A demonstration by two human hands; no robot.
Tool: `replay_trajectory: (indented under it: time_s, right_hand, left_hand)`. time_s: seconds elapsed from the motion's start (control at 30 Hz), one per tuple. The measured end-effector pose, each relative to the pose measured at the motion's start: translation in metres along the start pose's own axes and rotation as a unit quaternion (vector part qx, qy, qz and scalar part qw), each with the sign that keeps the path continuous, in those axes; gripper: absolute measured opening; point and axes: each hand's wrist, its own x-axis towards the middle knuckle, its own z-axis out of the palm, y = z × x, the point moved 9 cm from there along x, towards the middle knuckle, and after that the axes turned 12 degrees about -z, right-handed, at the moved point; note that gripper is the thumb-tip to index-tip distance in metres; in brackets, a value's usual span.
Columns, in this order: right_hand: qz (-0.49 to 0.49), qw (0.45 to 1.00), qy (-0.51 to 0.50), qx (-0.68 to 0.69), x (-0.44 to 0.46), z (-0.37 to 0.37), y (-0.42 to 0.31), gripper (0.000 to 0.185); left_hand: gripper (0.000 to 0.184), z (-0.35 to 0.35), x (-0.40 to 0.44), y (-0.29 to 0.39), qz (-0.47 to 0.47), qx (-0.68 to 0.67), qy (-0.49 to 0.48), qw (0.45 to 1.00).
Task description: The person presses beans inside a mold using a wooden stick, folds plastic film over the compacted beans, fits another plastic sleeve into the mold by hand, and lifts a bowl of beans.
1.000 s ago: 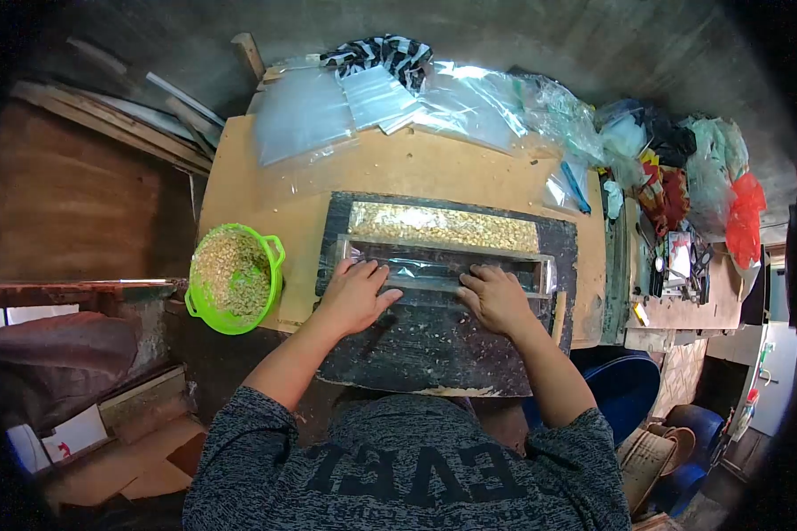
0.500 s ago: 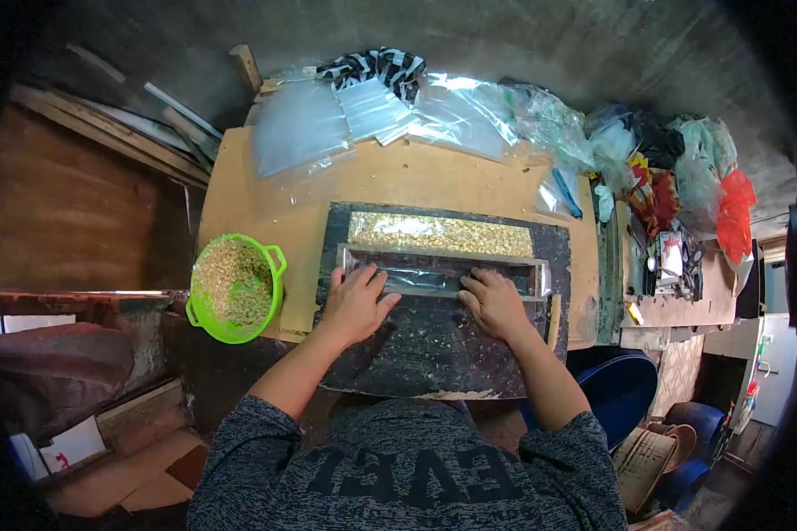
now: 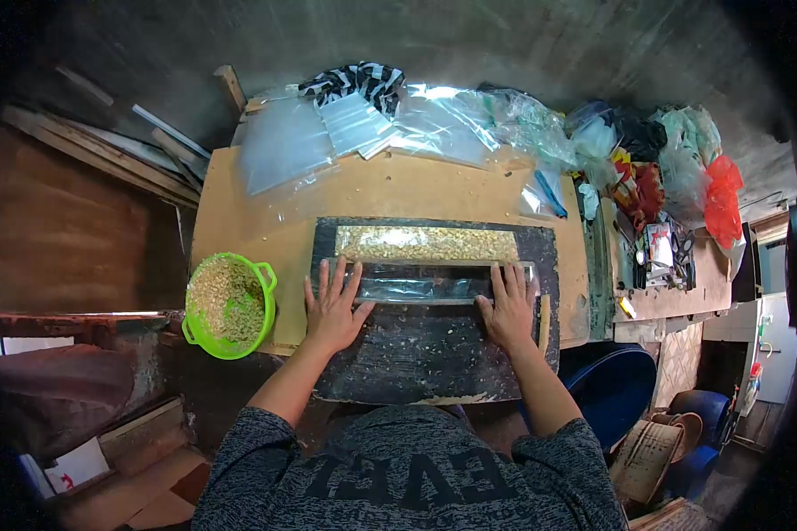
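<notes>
A long, narrow rectangular mould (image 3: 416, 302) lies on a dark board (image 3: 416, 354), with clear plastic film (image 3: 421, 285) lining its inside. My left hand (image 3: 332, 311) rests over its left end, fingers stretched and spread. At the other end my right hand (image 3: 510, 313) lies palm down, its fingers reaching across the mould's side, the thumb apart. Neither hand grips anything. Just beyond the mould is a flat, plastic-wrapped slab of pale chopped pieces (image 3: 429, 242), perhaps nuts or grain. Parts of the mould's ends are hidden under my hands.
A green basket (image 3: 268, 305) of pale bits stands left of the board. A small wooden stick (image 3: 544, 321) lies at the board's right edge. Plastic sheets (image 3: 283, 146) and crumpled bags (image 3: 593, 133) line the table's far side. A blue container (image 3: 607, 380) stands below right.
My hands have shifted outward toward the mould's two ends and flattened, fingers more stretched. The film inside now shows more fully between them. The whole view has tilted slightly.
</notes>
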Motion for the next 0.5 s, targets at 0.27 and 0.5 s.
replay_trajectory:
  time_s: [0.27, 0.5]
  right_hand:
    - [0.061, 0.997, -0.038, -0.03, -0.005, 0.004, 0.014, 0.081]
    - [0.106, 0.99, -0.089, -0.026, -0.005, 0.003, 0.026, 0.103]
  left_hand:
    - [0.082, -0.002, 0.002, -0.009, -0.04, -0.012, 0.003, 0.999]
    - [0.091, -0.001, 0.004, -0.017, -0.075, -0.001, -0.012, 0.997]
